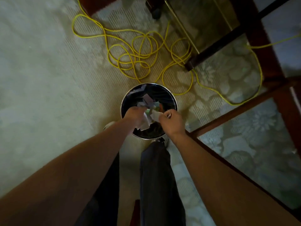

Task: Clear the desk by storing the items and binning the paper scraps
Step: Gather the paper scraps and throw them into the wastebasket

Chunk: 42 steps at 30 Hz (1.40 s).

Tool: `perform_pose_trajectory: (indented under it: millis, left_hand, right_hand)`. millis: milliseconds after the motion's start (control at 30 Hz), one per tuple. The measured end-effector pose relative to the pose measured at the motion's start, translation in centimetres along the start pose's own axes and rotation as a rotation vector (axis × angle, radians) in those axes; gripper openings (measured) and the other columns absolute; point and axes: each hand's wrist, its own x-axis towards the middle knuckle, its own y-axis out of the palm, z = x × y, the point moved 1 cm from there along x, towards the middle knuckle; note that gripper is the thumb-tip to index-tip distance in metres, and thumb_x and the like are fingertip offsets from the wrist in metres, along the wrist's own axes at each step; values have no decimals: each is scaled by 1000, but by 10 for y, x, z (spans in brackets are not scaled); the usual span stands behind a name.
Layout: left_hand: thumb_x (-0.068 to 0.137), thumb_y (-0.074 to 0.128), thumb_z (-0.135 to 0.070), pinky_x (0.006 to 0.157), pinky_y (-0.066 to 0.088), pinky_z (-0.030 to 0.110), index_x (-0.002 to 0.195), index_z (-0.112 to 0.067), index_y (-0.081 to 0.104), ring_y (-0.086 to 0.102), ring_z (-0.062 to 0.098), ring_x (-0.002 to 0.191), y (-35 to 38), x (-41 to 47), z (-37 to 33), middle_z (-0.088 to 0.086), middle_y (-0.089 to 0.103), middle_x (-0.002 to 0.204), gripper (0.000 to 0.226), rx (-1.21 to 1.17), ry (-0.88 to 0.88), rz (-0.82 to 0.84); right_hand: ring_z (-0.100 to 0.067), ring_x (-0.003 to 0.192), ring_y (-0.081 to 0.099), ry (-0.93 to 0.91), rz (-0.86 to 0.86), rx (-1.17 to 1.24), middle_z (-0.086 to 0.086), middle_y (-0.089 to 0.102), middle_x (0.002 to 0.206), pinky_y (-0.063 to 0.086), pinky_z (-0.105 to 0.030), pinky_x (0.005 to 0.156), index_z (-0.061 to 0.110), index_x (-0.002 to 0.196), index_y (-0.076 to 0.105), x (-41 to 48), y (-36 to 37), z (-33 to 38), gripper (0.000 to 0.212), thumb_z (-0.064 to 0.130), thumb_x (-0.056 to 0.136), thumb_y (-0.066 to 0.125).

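We are mid-binning: left hand [132, 115] and right hand [171, 121] both curl round paper scraps [145, 123] above the bin [173, 99], some already inside; whether storing is finished we cannot tell

Indoors, most likely a study or sitting room in a home or hotel; hard to say which. Underfoot, pale carpet [48, 82] woven with fine ribs and large flower-and-leaf motifs. To the right, a surface [263, 54] of glass panes set in a reddish-brown wooden frame, with the same carpet visible through the glass. Beneath it, a dark furniture leg [211, 49]. On the floor, a small round waste bin [164, 93] of the office sort, holding paper scraps [147, 100], and a long yellow cable [106, 39] lying in loose loops and running under the surface. Dim, warm lighting throughout.
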Motion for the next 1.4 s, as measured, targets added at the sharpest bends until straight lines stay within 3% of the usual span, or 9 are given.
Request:
perform_pose_trajectory:
  millis: [100, 333, 567, 700, 867, 967, 1100, 1267, 1400]
  left_hand:
    - [99, 46, -36, 86, 51, 29, 119, -13, 57, 56, 16, 94, 1, 8, -7, -1, 61, 103, 33, -31, -36, 100]
    - [98, 31, -57, 95, 33, 42, 144, -24, 41, 35, 26, 137, -3, 17, -7, 2, 39, 149, 57, 116, -5, 159]
    - [100, 43, -15, 84, 39, 31, 121, 1, 58, 50, 23, 93, -19, -36, -20, 16, 56, 107, 31, 342, 299, 168]
    - [94, 47, -15, 63, 35, 28, 75, -20, 59, 44, 14, 63, -41, -85, -28, 3, 48, 65, 24, 477, 326, 187]
    - [84, 58, -25, 80, 43, 32, 101, -14, 65, 56, 22, 90, -73, -199, -58, 13, 60, 93, 21, 507, 438, 250]
    - [77, 61, -24, 71, 44, 25, 115, -5, 60, 57, 16, 80, -94, -268, -79, 8, 61, 85, 43, 594, 555, 312]
    - [91, 58, -14, 85, 44, 31, 125, -12, 56, 60, 22, 100, -112, -352, -104, 10, 61, 119, 34, 704, 755, 344]
    - [94, 54, -8, 54, 41, 13, 126, -5, 53, 54, 12, 73, -103, -453, -121, 7, 57, 105, 32, 814, 1016, 444]
    - [93, 57, -13, 70, 43, 22, 121, -8, 57, 58, 16, 92, -82, -519, -114, 8, 63, 109, 29, 959, 1208, 557]
  right_hand:
    - [-20, 75, 52, 58, 31, 66, 1, 51, 77, 49, -35, 70, 15, 81, 48, 24, 18, -8, 24, 18, 81, 72]
    - [-14, 110, 58, 46, 146, 282, -1, 62, 120, 47, -32, 98, 14, 135, 49, 29, 32, -21, 80, 13, 64, 86]
    - [-21, 110, 62, -48, 64, 242, -10, 65, 118, 50, -35, 99, 9, 118, 63, -21, 18, -3, 47, 9, 73, 78]
    - [-20, 103, 63, -40, -28, 299, -9, 68, 110, 48, -38, 100, 6, 111, 65, -74, -1, 24, 32, 5, 80, 71]
    - [-34, 98, 64, -62, -176, 352, -17, 66, 103, 52, -47, 90, 7, 102, 62, -170, -43, 75, 23, 4, 80, 67]
    - [-17, 92, 62, -107, -256, 358, 4, 60, 99, 52, -28, 85, 20, 112, 60, -236, -75, 107, 33, 12, 81, 69]
    - [-9, 102, 53, -203, -390, 313, 5, 57, 114, 42, -23, 91, 16, 126, 57, -322, -117, 144, 43, 16, 85, 68]
    - [-14, 118, 54, -254, -591, 232, 2, 56, 131, 40, -22, 92, 21, 132, 54, -413, -161, 160, 48, 21, 86, 67]
    - [-16, 121, 54, -260, -796, 175, -1, 59, 130, 41, -27, 101, 19, 127, 59, -478, -195, 153, 46, 20, 82, 69]
